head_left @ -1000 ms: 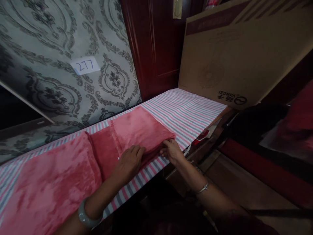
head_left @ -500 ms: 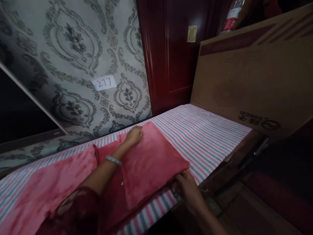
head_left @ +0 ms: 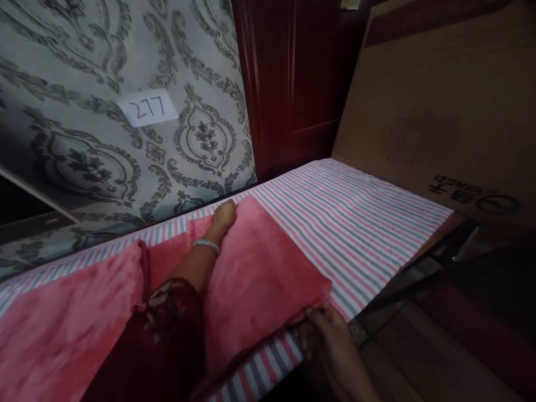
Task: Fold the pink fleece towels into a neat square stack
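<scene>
A pink plush cloth [head_left: 268,268], folded over on itself, lies on a striped sheet [head_left: 335,218]. My left hand [head_left: 225,215], with a silvery bracelet at the wrist, is closed at the cloth's far edge, its fingers curled and partly hidden. At the near right corner my right hand [head_left: 330,335] pinches the cloth's edge between thumb and fingers. Another thick folded part of the pink plush [head_left: 75,307] spreads out on the left. Between the two folded parts shows a lower, darker red layer [head_left: 167,254], partly covered by my left arm.
Patterned wallpaper [head_left: 205,134] with a paper card [head_left: 148,108] marked 277 rises behind the sheet. A dark red door panel [head_left: 288,84] stands beside it. A large cardboard box [head_left: 427,111] borders the right end. The sheet's near edge drops off at the lower right.
The view has shifted, so the cloth looks larger and the card sits further left. Both hands stay at the cloth's opposite edges, and the folded part looks pulled a little flatter.
</scene>
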Demonstrator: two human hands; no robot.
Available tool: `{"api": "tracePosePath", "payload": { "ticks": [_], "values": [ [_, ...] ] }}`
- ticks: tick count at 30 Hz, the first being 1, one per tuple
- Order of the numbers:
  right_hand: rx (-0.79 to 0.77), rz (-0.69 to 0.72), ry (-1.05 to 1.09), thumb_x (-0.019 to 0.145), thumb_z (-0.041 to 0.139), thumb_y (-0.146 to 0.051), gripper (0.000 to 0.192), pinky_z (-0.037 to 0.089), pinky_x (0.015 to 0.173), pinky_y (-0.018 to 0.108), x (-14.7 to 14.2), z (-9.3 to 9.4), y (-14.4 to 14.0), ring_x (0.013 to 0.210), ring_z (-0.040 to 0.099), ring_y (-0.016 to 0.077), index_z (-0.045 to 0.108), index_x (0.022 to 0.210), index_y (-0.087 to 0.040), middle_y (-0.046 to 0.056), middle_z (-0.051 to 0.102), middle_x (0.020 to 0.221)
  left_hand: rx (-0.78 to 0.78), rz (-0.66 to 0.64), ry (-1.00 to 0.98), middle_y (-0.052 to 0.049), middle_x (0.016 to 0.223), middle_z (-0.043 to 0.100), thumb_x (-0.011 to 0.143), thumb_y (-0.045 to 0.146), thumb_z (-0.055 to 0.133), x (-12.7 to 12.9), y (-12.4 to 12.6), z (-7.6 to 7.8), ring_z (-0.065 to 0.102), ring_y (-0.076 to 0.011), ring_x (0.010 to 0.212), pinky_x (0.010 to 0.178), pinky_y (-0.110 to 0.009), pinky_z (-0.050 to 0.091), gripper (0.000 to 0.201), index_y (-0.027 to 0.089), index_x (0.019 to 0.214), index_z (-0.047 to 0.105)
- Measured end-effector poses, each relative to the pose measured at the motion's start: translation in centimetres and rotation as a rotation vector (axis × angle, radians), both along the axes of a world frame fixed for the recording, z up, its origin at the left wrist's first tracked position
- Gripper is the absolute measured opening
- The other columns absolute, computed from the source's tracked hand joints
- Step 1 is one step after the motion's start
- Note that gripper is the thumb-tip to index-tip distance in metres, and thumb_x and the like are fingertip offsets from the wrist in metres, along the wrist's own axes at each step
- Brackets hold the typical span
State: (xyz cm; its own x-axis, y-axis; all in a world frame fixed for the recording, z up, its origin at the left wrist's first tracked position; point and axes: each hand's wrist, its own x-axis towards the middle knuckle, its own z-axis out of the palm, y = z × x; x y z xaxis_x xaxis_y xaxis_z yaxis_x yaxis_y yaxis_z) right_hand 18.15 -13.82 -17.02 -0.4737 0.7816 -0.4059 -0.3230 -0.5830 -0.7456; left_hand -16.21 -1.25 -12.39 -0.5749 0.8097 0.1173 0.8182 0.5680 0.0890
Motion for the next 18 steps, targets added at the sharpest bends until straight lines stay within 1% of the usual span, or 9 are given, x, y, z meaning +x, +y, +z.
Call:
{"api": "tracePosePath", "payload": {
  "ticks": [3, 6, 9, 12, 13, 15, 18],
  "values": [
    [0.006, -0.003, 0.0, 0.058, 0.083, -0.053, 0.05, 0.037, 0.033, 0.019, 0.1, 0.5, 0.1, 0.033, 0.046, 0.0096, 0.052, 0.08, -0.021, -0.008, 0.053, 0.043, -0.016, -0.039, -0.029, -0.02, 0.117, 0.071, 0.099, 0.034, 0.04, -0.6, -0.1, 0.6, 0.067, -0.0283, 0.109, 0.088, -0.033, 0.049, 0.039, 0.013, 0.117, 0.068],
    [0.01, -0.002, 0.017, 0.057, 0.084, -0.049, 0.049, 0.038, 0.033, 0.018, 0.2, 1.1, 0.4, 0.036, 0.051, 0.0108, 0.05, 0.08, -0.022, -0.008, 0.053, 0.045, -0.047, -0.068, -0.058, -0.017, 0.116, 0.072, 0.097, 0.038, 0.045, -1.9, -1.2, 1.7, 0.067, -0.0266, 0.108, 0.088, -0.03, 0.048, 0.039, 0.013, 0.113, 0.07],
    [0.01, 0.034, 0.033, 0.057, 0.085, -0.046, 0.048, 0.041, 0.035, 0.018, 0.4, 1.6, 0.4, 0.037, 0.055, 0.0118, 0.05, 0.081, -0.022, -0.008, 0.056, 0.047, -0.099, -0.049, -0.074, -0.018, 0.11, 0.073, 0.093, 0.039, 0.048, -3.6, -3.7, 2.7, 0.067, -0.0291, 0.108, 0.089, -0.03, 0.048, 0.038, 0.012, 0.103, 0.073],
    [-0.013, 0.096, 0.061, 0.056, 0.085, -0.043, 0.048, 0.044, 0.037, 0.018, 0.3, 1.8, -0.2, 0.04, 0.059, 0.013, 0.048, 0.077, -0.022, -0.008, 0.056, 0.047, -0.143, 0.009, -0.092, -0.016, 0.091, 0.073, 0.09, 0.042, 0.051, -5.2, -6.7, 3.3, 0.068, -0.0307, 0.099, 0.084, -0.032, 0.05, 0.038, 0.012, 0.091, 0.074],
    [-0.025, 0.119, 0.073, 0.057, 0.085, -0.041, 0.047, 0.045, 0.037, 0.018, 0.2, 1.8, -0.6, 0.041, 0.06, 0.0133, 0.047, 0.076, -0.022, -0.008, 0.056, 0.048, -0.13, 0.035, -0.106, -0.014, 0.083, 0.072, 0.087, 0.043, 0.055, -5.7, -7.7, 3.3, 0.069, -0.0303, 0.094, 0.082, -0.031, 0.051, 0.036, 0.012, 0.088, 0.073],
    [-0.047, 0.162, 0.104, 0.058, 0.085, -0.037, 0.045, 0.046, 0.038, 0.018, -0.1, 1.7, -1.4, 0.042, 0.062, 0.0131, 0.046, 0.076, -0.022, -0.008, 0.057, 0.051, -0.03, 0.093, -0.177, -0.009, 0.073, 0.068, 0.081, 0.043, 0.062, -6.3, -9.5, 3.3, 0.068, -0.0277, 0.085, 0.077, -0.031, 0.052, 0.031, 0.014, 0.089, 0.072],
    [-0.061, 0.24, 0.134, 0.06, 0.083, -0.031, 0.041, 0.048, 0.039, 0.019, -0.7, 1.6, -2.7, 0.044, 0.064, 0.0129, 0.046, 0.077, -0.022, -0.008, 0.059, 0.057, 0.201, 0.177, -0.433, -0.003, 0.064, 0.062, 0.079, 0.039, 0.065, -6.5, -11.6, 3.0, 0.064, -0.0214, 0.067, 0.066, -0.03, 0.053, 0.027, 0.015, 0.092, 0.068]
  ]
}}
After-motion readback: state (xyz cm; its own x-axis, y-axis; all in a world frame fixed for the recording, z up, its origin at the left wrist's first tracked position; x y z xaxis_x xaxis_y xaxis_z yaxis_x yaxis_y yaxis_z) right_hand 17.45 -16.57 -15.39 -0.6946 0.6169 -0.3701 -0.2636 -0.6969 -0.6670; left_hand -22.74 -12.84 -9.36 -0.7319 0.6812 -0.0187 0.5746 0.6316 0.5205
